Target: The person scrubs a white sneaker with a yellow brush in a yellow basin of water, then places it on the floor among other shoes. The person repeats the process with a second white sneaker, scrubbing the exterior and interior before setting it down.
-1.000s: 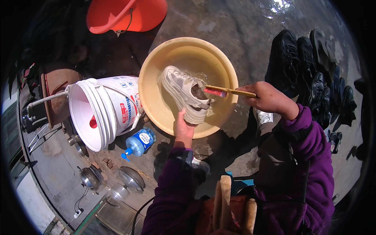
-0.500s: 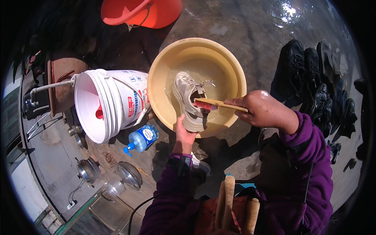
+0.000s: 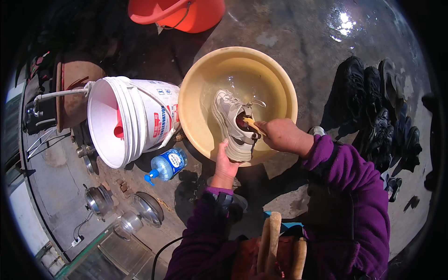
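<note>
A pale grey-beige sneaker point(image 3: 226, 109) is held tilted over the yellow basin point(image 3: 192, 74), which has shallow, cloudy water in it. My left hand point(image 3: 224, 169) grips the shoe by its heel end at the basin's near rim. In my right hand point(image 3: 285, 135) is the wooden handle of a scrubbing brush point(image 3: 254, 124). The brush's head reaches into the shoe's opening, so its bristles are mostly hidden. One lace end sticks out to the right over the water.
Left of the basin, a white bucket point(image 3: 135, 122) lies on its side beside a blue pump bottle point(image 3: 169, 165). An orange-red bucket point(image 3: 196, 16) is at the far side. Several dark shoes point(image 3: 354, 86) stand on the right. Metal pots point(image 3: 99, 201) sit at lower left.
My right hand has moved left and down, pushing the brush head from the shoe's collar into its opening. The left hand still holds the heel.
</note>
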`<action>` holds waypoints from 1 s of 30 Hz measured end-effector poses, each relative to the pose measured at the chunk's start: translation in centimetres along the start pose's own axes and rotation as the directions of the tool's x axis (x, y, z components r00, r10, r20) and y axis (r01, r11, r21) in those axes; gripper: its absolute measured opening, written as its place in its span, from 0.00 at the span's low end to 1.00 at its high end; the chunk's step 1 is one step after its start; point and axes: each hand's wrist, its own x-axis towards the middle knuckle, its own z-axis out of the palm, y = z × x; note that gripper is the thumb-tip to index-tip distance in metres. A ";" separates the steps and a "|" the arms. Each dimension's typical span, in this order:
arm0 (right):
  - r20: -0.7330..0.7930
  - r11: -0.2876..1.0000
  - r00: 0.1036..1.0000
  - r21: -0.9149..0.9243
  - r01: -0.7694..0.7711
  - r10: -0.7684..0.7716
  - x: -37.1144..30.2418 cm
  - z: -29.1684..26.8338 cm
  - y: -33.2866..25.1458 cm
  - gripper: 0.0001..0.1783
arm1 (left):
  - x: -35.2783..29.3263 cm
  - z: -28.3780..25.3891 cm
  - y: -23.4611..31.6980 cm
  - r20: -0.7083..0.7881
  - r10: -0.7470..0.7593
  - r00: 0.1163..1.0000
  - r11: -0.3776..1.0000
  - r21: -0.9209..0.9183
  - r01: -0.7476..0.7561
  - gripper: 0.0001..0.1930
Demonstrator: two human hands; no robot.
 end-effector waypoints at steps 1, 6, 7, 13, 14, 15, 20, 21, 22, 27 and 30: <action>0.042 0.997 0.997 -0.051 -0.066 0.068 1.4 1.7 0.2 0.10 | -0.3 -0.3 -0.4 0.029 -0.028 0.999 0.997 0.071 0.026 0.27; 0.076 0.981 0.997 -0.192 0.011 0.004 7.0 5.9 1.3 0.11 | -0.3 -0.2 -1.1 -0.043 -0.042 0.998 0.998 -0.040 0.040 0.28; 0.160 0.984 0.987 -0.172 0.036 -0.008 7.8 5.5 1.2 0.12 | -0.3 0.0 -1.0 0.043 -0.053 0.998 0.995 -0.079 0.056 0.28; 0.038 0.994 0.998 0.107 0.035 -0.039 3.8 2.5 1.5 0.23 | -1.2 0.4 -0.1 0.051 -0.048 0.998 0.994 -0.097 0.053 0.30; 0.067 0.986 0.997 0.165 0.032 -0.043 2.8 2.6 1.9 0.26 | -1.2 0.5 -0.3 0.056 -0.086 0.995 0.987 -0.133 0.093 0.30; 0.114 0.989 0.989 0.120 0.081 -0.095 1.9 2.9 2.2 0.31 | -1.3 0.5 -0.5 0.140 -0.074 0.987 0.984 -0.153 0.095 0.30; 0.045 0.974 0.996 -0.210 0.083 -0.075 5.9 5.2 2.4 0.21 | -0.8 0.7 -1.1 0.180 -0.084 0.980 0.984 -0.140 0.110 0.31; 0.117 0.960 0.990 -0.262 0.102 -0.073 7.2 5.7 1.8 0.19 | -0.7 0.8 -1.2 0.160 -0.048 0.986 0.990 -0.124 0.069 0.31; 0.138 0.941 0.989 -0.326 0.094 -0.051 8.3 6.1 1.1 0.18 | -0.6 0.9 -0.9 0.108 -0.060 0.992 0.986 -0.151 0.077 0.31; 0.187 0.966 0.982 -0.260 0.009 0.041 8.5 5.1 0.2 0.15 | -0.5 0.9 0.0 0.163 -0.039 0.986 0.986 -0.153 0.064 0.30; 0.201 0.991 0.978 -0.134 -0.027 0.054 5.9 3.3 0.9 0.16 | -0.3 0.4 0.1 0.115 -0.032 0.993 0.989 -0.139 0.048 0.29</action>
